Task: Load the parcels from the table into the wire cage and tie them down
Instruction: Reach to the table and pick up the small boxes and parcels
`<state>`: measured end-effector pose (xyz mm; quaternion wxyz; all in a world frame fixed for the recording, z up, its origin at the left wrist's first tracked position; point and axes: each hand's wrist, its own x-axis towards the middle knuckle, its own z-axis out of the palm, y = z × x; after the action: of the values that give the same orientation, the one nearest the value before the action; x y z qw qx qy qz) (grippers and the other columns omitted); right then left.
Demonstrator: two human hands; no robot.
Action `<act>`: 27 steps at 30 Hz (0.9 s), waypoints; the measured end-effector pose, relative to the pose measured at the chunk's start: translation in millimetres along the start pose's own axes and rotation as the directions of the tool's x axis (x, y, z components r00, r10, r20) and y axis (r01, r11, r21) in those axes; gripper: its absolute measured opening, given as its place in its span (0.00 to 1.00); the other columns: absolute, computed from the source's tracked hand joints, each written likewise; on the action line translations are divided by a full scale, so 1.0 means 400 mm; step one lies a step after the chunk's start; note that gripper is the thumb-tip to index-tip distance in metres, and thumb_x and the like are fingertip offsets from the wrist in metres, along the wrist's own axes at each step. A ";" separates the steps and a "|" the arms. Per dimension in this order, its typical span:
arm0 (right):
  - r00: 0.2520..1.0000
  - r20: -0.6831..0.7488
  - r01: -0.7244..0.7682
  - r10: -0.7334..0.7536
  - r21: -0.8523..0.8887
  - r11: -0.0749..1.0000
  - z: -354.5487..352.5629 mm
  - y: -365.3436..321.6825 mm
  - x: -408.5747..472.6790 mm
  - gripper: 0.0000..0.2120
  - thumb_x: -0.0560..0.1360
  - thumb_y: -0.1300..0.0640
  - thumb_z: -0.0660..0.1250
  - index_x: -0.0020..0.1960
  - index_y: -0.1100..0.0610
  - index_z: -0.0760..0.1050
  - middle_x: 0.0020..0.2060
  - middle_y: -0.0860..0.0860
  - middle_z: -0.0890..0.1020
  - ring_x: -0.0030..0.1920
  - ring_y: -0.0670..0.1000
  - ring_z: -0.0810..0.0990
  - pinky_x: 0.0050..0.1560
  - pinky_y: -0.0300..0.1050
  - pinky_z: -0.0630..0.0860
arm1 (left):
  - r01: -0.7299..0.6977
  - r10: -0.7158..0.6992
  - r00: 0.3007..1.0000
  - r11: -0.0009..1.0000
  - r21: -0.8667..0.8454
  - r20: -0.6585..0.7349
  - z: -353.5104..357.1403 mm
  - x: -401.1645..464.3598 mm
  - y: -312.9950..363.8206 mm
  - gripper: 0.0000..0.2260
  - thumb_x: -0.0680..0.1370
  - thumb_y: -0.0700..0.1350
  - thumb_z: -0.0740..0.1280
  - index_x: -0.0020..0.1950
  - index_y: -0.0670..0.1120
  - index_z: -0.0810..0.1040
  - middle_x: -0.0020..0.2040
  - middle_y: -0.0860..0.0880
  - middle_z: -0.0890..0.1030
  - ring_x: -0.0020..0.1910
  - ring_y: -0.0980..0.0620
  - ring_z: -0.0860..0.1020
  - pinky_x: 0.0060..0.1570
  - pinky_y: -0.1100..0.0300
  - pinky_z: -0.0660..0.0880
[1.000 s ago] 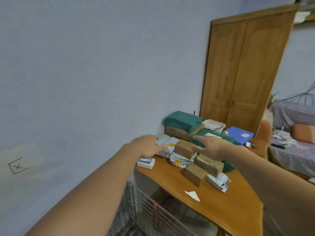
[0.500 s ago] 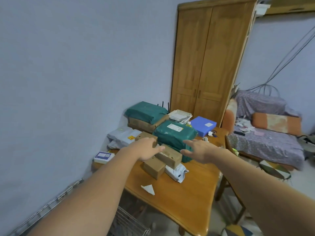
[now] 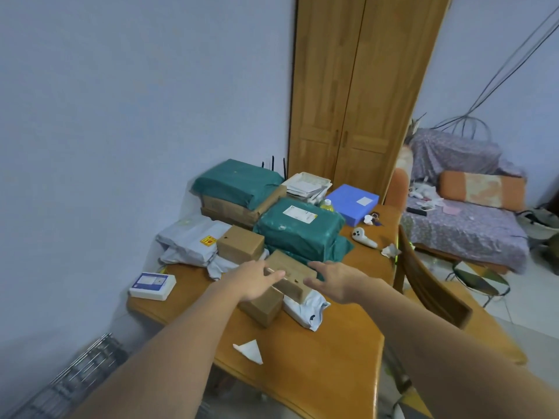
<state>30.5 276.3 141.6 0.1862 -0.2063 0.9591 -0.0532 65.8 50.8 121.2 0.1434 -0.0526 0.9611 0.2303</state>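
Parcels are piled on the wooden table [image 3: 317, 367]. A long brown box [image 3: 292, 275] lies tilted across a smaller brown box [image 3: 263, 309] and a white mailer bag [image 3: 305, 308]. My left hand [image 3: 257, 279] reaches over the long box's left end, fingers straight, touching its top. My right hand [image 3: 331, 278] is at its right end, fingers relaxed, just beside it. Behind stand another brown box [image 3: 240, 244], grey mailer bags [image 3: 190, 237], and green wrapped parcels [image 3: 298, 229]. The wire cage [image 3: 75, 379] shows at the lower left.
A white and blue small box [image 3: 152, 285] sits at the table's left corner and a paper scrap [image 3: 249, 352] near the front edge. A blue box [image 3: 352, 204], a white controller [image 3: 364, 237] and a wooden chair [image 3: 432, 294] are on the right. A wardrobe [image 3: 357, 95] stands behind.
The view has swung right and down, so the table now sits central. Both hands have come closer together around the long brown box.
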 end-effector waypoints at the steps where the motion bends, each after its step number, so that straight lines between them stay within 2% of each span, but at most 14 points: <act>1: 1.000 0.009 -0.003 0.003 0.003 1.000 0.005 0.006 0.028 0.35 0.80 0.31 0.49 0.81 0.50 0.54 0.76 0.56 0.66 0.73 0.58 0.68 0.71 0.55 0.67 | 0.025 -0.024 1.000 0.999 -0.039 0.012 0.012 0.029 -0.011 0.38 0.77 0.73 0.55 0.80 0.51 0.64 0.78 0.46 0.69 0.74 0.44 0.70 0.70 0.42 0.71; 8: 0.996 0.085 -0.027 0.023 0.049 0.998 0.061 0.084 0.233 0.34 0.81 0.32 0.49 0.80 0.51 0.56 0.74 0.57 0.68 0.71 0.59 0.71 0.69 0.57 0.69 | 0.191 -0.154 0.979 0.916 -0.353 0.130 0.124 0.218 -0.039 0.33 0.81 0.70 0.53 0.77 0.49 0.68 0.74 0.46 0.72 0.72 0.44 0.71 0.70 0.46 0.69; 11: 0.991 0.124 -0.069 0.058 0.089 0.994 0.090 0.123 0.336 0.32 0.82 0.35 0.49 0.79 0.54 0.58 0.74 0.57 0.69 0.70 0.60 0.71 0.68 0.55 0.69 | 0.294 -0.257 0.956 0.860 -0.417 0.144 0.172 0.305 -0.043 0.36 0.77 0.74 0.51 0.72 0.50 0.74 0.70 0.47 0.76 0.69 0.43 0.73 0.69 0.44 0.70; 15: 0.974 0.132 -0.205 0.181 0.199 0.958 0.153 0.193 0.466 0.27 0.83 0.39 0.52 0.72 0.58 0.67 0.66 0.60 0.76 0.63 0.62 0.76 0.61 0.54 0.73 | 0.384 -0.376 0.919 0.780 -0.494 0.122 0.244 0.456 -0.075 0.40 0.68 0.82 0.48 0.59 0.54 0.78 0.60 0.51 0.80 0.60 0.44 0.78 0.64 0.42 0.73; 16: 0.963 0.152 -0.253 0.222 0.240 0.937 0.176 0.213 0.493 0.28 0.83 0.39 0.51 0.72 0.59 0.66 0.66 0.60 0.76 0.63 0.62 0.76 0.60 0.53 0.73 | 0.395 -0.397 0.911 0.771 -0.499 0.108 0.254 0.490 -0.080 0.43 0.66 0.83 0.49 0.62 0.53 0.77 0.63 0.49 0.80 0.60 0.44 0.78 0.64 0.41 0.73; 17: 0.950 0.183 -0.297 0.254 0.274 0.915 0.198 0.230 0.514 0.29 0.83 0.38 0.50 0.73 0.59 0.65 0.66 0.61 0.76 0.64 0.62 0.76 0.59 0.52 0.73 | 0.395 -0.406 0.909 0.769 -0.502 0.093 0.256 0.518 -0.078 0.42 0.69 0.81 0.52 0.69 0.52 0.73 0.68 0.48 0.76 0.64 0.43 0.76 0.65 0.40 0.72; 19: 0.921 0.236 -0.377 0.311 0.331 0.865 0.237 0.259 0.548 0.33 0.83 0.36 0.48 0.76 0.61 0.61 0.67 0.63 0.75 0.64 0.62 0.75 0.59 0.51 0.74 | 0.379 -0.404 0.914 0.810 -0.448 0.043 0.241 0.564 -0.063 0.36 0.78 0.70 0.57 0.79 0.48 0.64 0.76 0.46 0.67 0.72 0.41 0.70 0.70 0.41 0.69; 22: 0.865 0.319 -0.496 0.388 0.422 0.759 0.289 0.276 0.583 0.39 0.81 0.33 0.50 0.78 0.63 0.58 0.68 0.63 0.74 0.61 0.60 0.76 0.57 0.50 0.72 | 0.337 -0.369 0.928 0.891 -0.302 -0.052 0.221 0.644 -0.065 0.33 0.82 0.64 0.58 0.80 0.45 0.62 0.77 0.44 0.64 0.76 0.41 0.64 0.72 0.43 0.65; 24: 0.834 0.381 -0.548 0.399 0.484 0.682 0.316 0.271 0.597 0.41 0.79 0.31 0.52 0.77 0.63 0.59 0.70 0.62 0.72 0.64 0.60 0.75 0.59 0.51 0.71 | 0.333 -0.348 0.937 0.913 -0.236 -0.024 0.221 0.700 -0.086 0.33 0.82 0.66 0.57 0.79 0.44 0.63 0.76 0.43 0.67 0.74 0.40 0.66 0.72 0.42 0.66; 27: 0.812 0.428 -0.582 0.397 0.546 0.602 0.339 0.260 0.614 0.41 0.79 0.31 0.53 0.78 0.61 0.58 0.74 0.62 0.66 0.72 0.62 0.67 0.70 0.54 0.66 | 0.385 -0.363 0.923 0.884 -0.263 0.130 0.234 0.760 -0.107 0.36 0.81 0.68 0.55 0.80 0.44 0.61 0.75 0.42 0.69 0.71 0.39 0.71 0.67 0.44 0.70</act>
<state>-164.9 265.5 -84.9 0.3788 0.1408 0.8628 -0.3037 -193.4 45.0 -68.3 0.2130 -0.2482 0.8834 0.3355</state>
